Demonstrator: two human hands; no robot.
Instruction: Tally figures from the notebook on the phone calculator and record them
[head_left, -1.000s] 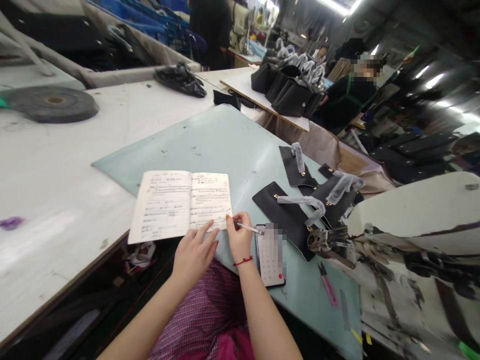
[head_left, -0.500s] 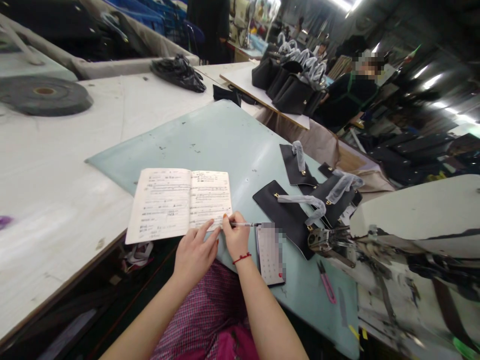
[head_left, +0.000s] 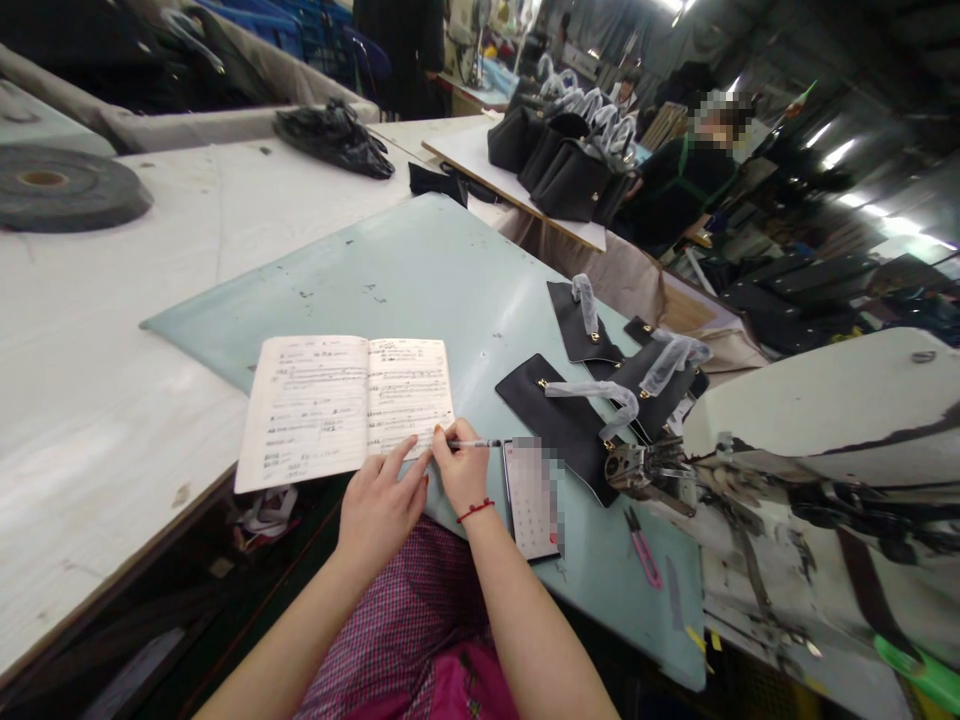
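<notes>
An open notebook (head_left: 315,410) with handwriting on both pages lies on the pale green tabletop (head_left: 420,270). My right hand (head_left: 461,468), with a red bracelet at the wrist, is closed around a pen (head_left: 474,443) at the lower right of the right page. My left hand (head_left: 382,500) rests on the bottom edge of that page, its fingers stretched out and apart. Close to the right hand's right side lies a phone (head_left: 531,505) showing a keypad-like screen, partly blurred. Black bag panels (head_left: 555,400) with plastic-wrapped handles lie beyond the phone.
A sewing machine (head_left: 795,400) stands at the right, with pink-handled snips (head_left: 643,550) before it. Black bags (head_left: 570,170) stand on a board farther back, near a person in black (head_left: 682,190). A black plastic bag (head_left: 334,138) and a tape roll (head_left: 67,190) lie on the white table.
The whole view has shifted slightly, so the scene sits a little farther left. My hands keep nearly the same place on the notebook, the right still gripping the pen.
</notes>
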